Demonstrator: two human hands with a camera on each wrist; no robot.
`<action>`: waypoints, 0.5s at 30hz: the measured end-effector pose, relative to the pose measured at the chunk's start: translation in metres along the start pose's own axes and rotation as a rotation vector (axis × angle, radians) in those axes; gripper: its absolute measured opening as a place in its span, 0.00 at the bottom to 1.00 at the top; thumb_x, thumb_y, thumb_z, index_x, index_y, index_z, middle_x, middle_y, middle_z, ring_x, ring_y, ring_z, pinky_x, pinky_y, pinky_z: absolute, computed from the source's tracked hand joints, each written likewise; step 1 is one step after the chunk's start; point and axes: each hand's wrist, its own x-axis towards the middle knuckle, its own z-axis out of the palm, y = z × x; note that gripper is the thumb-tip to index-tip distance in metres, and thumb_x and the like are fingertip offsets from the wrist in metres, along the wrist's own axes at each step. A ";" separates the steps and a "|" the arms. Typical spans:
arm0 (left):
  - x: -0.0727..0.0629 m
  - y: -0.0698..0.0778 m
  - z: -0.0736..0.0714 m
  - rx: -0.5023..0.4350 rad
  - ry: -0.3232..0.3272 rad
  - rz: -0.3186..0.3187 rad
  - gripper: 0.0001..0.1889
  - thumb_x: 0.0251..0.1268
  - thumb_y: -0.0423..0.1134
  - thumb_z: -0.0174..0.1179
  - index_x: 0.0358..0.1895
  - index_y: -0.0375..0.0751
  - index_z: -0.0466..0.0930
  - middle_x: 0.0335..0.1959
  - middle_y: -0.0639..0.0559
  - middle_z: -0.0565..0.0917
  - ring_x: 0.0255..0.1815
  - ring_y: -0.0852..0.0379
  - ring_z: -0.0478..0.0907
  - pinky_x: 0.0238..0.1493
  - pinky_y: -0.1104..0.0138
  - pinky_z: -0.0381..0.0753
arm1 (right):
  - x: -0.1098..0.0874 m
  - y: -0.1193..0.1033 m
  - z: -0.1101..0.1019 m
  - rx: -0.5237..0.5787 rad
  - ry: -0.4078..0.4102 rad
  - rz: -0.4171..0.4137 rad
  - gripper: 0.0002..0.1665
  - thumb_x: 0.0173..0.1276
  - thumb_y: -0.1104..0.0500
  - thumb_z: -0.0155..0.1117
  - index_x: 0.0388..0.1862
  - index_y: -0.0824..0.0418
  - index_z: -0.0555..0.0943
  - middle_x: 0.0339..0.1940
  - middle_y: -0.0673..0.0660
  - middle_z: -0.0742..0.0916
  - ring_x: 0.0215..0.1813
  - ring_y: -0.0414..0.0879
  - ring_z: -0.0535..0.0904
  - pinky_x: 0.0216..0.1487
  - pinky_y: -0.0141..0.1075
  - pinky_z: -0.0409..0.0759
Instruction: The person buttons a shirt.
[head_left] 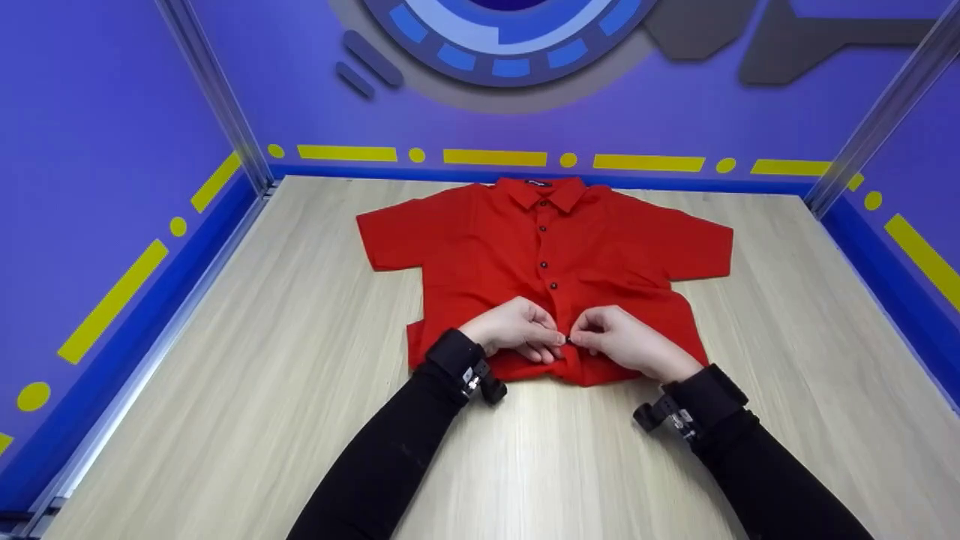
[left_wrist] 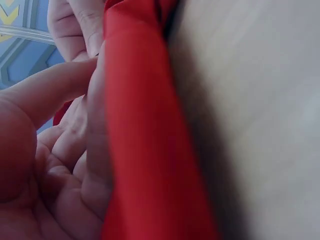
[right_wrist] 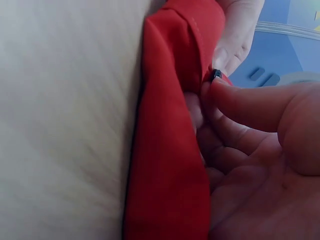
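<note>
A red short-sleeved shirt (head_left: 495, 255) lies front up, its collar at the far side. Dark buttons run down the front placket. Near the hem, my left hand (head_left: 517, 330) pinches the placket edge between thumb and fingers. My right hand (head_left: 619, 337) meets it from the other side, pinching the cloth by a dark button (right_wrist: 216, 74). In the right wrist view the thumb presses beside that button and the other fingers curl behind the cloth. A raised fold of the shirt (left_wrist: 142, 120) hides some left fingers in the left wrist view. Whether the button is through a hole, I cannot tell.
The shirt rests on a pale wood-grain table (head_left: 300, 315). Blue printed panels (head_left: 562, 120) stand behind it and along both sides, with metal posts (head_left: 217, 97) at the corners. Dark cameras (head_left: 491, 390) are strapped to both wrists, close above the table.
</note>
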 end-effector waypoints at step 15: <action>-0.011 0.007 0.001 0.078 0.037 -0.153 0.10 0.56 0.40 0.70 0.31 0.34 0.88 0.27 0.41 0.88 0.20 0.60 0.84 0.19 0.73 0.80 | -0.002 -0.006 0.003 -0.143 -0.028 0.012 0.06 0.67 0.54 0.65 0.32 0.53 0.84 0.22 0.54 0.81 0.26 0.44 0.74 0.33 0.36 0.74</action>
